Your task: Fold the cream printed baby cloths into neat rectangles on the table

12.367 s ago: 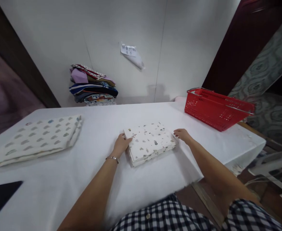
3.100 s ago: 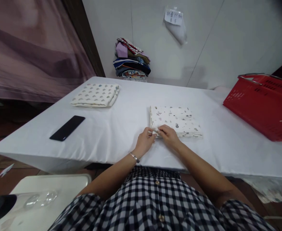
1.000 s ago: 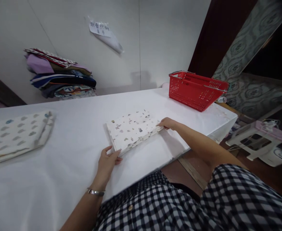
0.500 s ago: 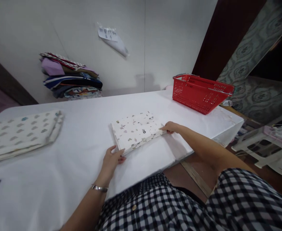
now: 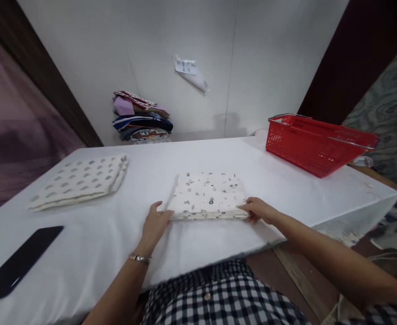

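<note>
In front of me a folded white cloth [image 5: 208, 194] with small printed figures lies flat on the white-covered table [image 5: 198, 158]. Its layered fold faces me. My left hand [image 5: 156, 225] grips the cloth's near left corner, the thumb side raised and the fingertips partly hidden at the edge. At the near right corner, my right hand [image 5: 257, 211] pinches the layers between thumb and fingers. Farther left lies a second folded cloth [image 5: 83, 178], cream with grey cloud-like prints, touched by neither hand.
A red plastic basket [image 5: 316, 144] with metal handles stands at the back right. Against the wall sits a stack of folded fabrics [image 5: 142, 119]. A dark flat object [image 5: 22, 262] lies at the front left. A paper sign [image 5: 188, 67] hangs on the wall.
The printed cloth has been turned so its near edge runs nearly level, with both hands still at its near corners. My view has swung left, bringing more of the dark flat object in.
</note>
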Available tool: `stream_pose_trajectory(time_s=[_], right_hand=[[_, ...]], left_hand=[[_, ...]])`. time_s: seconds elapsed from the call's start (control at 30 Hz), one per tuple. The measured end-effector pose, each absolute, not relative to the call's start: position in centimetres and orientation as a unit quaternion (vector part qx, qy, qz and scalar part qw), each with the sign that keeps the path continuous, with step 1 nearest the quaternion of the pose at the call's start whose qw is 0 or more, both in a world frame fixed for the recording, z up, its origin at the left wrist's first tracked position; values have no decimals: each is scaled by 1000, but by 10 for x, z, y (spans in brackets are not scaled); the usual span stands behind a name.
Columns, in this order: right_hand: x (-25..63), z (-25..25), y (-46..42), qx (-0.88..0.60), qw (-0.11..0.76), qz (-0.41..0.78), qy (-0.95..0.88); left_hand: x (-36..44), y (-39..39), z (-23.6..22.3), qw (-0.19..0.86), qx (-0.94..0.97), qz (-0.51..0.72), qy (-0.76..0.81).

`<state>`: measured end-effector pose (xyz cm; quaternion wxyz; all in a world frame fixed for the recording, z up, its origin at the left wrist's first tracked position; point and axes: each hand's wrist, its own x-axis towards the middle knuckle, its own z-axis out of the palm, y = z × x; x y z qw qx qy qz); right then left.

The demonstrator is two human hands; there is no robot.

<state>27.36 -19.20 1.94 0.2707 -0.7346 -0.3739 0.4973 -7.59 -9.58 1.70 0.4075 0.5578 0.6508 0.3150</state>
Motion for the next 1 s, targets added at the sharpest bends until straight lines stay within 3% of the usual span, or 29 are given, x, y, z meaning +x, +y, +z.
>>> stream_pose_trajectory(time_s=[0.1, 0.23, 0.33, 0.4, 0.47, 0.53, 0.63, 0.83, 1.0], right_hand=[[268, 20, -201, -749, 245, 477, -389], [272, 28, -205, -776, 138, 423, -448], [272, 46, -197, -793, 72, 252, -551], [262, 58, -187, -762, 89, 124, -629], [243, 64, -174, -675, 155, 71, -718], [221, 59, -162, -545, 199, 78, -811], [195, 40, -153, -394, 150, 106, -900], [190, 16, -160, -362, 72, 98, -924], [190, 17, -158, -363, 40, 83, -927]], left_hand=[[-79, -97, 16, 387, 578, 294, 656], [-81, -97, 12, 397, 582, 282, 651], [-82, -97, 9, 408, 575, 284, 649], [-82, -98, 7, 407, 577, 283, 649], [-82, -98, 7, 404, 576, 283, 651], [-82, -98, 6, 402, 576, 278, 655], [-82, -98, 5, 404, 583, 268, 653], [-86, -99, 13, 401, 604, 219, 652], [-69, -112, 43, 202, 711, 176, 650]])
